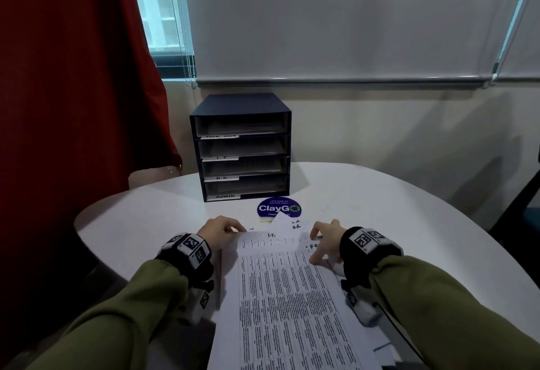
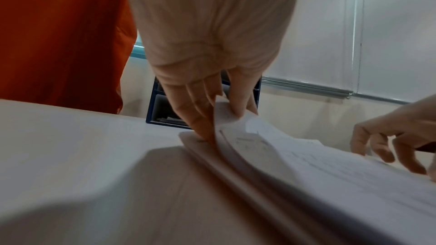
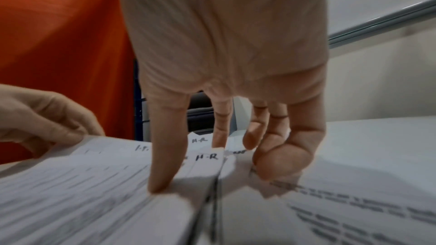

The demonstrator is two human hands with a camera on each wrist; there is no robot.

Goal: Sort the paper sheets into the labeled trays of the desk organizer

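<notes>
You're at the white table (image 1: 409, 209), w/ the organizer (image 1: 241, 147) at its far edge just left of centre: four stacked trays facing you, all w/ paper in them already. Labels I can read bottom up: ADMIN, H.R., I.T.; top one looks like a task list.

The paper stack (image 1: 292, 296) lies right in front of you, long axis running away from you toward the organizer, headings at the far end. It's fanned, so handwritten I.T. and H.R. marks show on the far edges.

Left hand (image 1: 219, 230): grip curled, pinching the far left corner of the upper sheets, lifted off the stack. Right hand (image 1: 324, 242): grip spread, fingertips pressing down on the stack's right side, holding nothing.

Step, I'd say: peeling off the next sheet. Next: check its mark, separate only that sheet, feed it short edge first into the matching tray.
</notes>
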